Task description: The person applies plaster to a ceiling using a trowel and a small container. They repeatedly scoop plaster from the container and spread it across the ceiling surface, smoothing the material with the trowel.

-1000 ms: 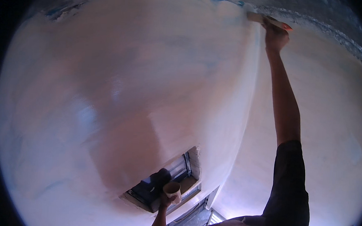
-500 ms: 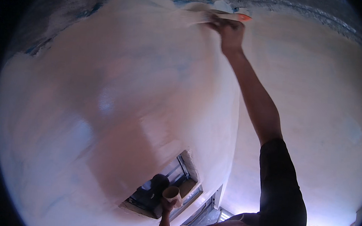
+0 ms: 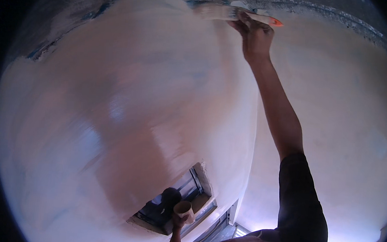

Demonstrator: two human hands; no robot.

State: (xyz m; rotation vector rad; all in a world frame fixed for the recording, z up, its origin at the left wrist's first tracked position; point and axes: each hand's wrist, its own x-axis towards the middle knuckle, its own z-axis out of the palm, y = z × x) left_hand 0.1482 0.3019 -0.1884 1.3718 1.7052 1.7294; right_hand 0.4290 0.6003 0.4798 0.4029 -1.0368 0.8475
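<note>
paintbrush (image 3: pixel 235 13) high at the far top, bristles pointing left against the pale wall (image 3: pixel 127 117), clamped in right hand (image 3: pixel 254 36) fingers. small cup (image 3: pixel 184 209) near the bottom, gripped by left hand (image 3: pixel 178 220), just beside a window opening (image 3: pixel 175 204).

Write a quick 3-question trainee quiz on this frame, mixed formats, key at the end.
1. True or false: the right hand grips a paintbrush against the top of the wall.
2. What does the left hand hold? A) roller B) small cup C) scraper
3. Fill in: the brush handle's tip is ___ in colour.

Key: 1 true; 2 B; 3 orange.
</note>
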